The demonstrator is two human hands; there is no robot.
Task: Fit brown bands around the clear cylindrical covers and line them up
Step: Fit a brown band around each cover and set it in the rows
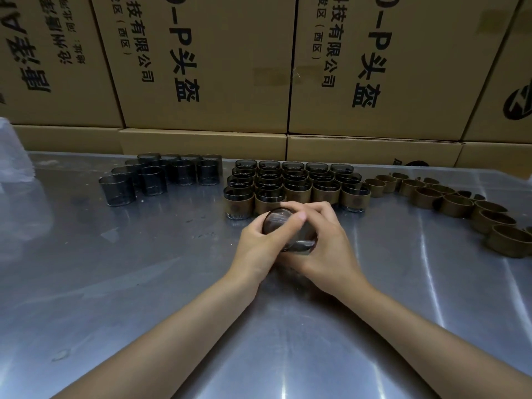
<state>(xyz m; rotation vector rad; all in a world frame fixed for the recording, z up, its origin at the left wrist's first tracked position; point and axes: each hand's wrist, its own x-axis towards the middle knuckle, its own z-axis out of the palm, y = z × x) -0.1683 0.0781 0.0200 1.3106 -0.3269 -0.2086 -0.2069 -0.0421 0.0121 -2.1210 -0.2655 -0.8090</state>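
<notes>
Both hands grip one clear smoky cylindrical cover (pixel 277 218) just above the metal table, tilted with its open mouth toward the camera. My left hand (pixel 259 246) wraps its left side, thumb over the rim. My right hand (pixel 322 246) curls round its right side; whether a band sits on it is hidden by the fingers. Just behind stand several rows of banded covers (pixel 296 185). Bare covers (pixel 161 177) are grouped at the left. Loose brown bands (pixel 449 203) trail off to the right.
The steel table (pixel 144 283) runs wide in front and to the left. Stacked cardboard boxes (pixel 207 67) wall off the back edge. A clear plastic bag (pixel 11 151) lies at the far left edge.
</notes>
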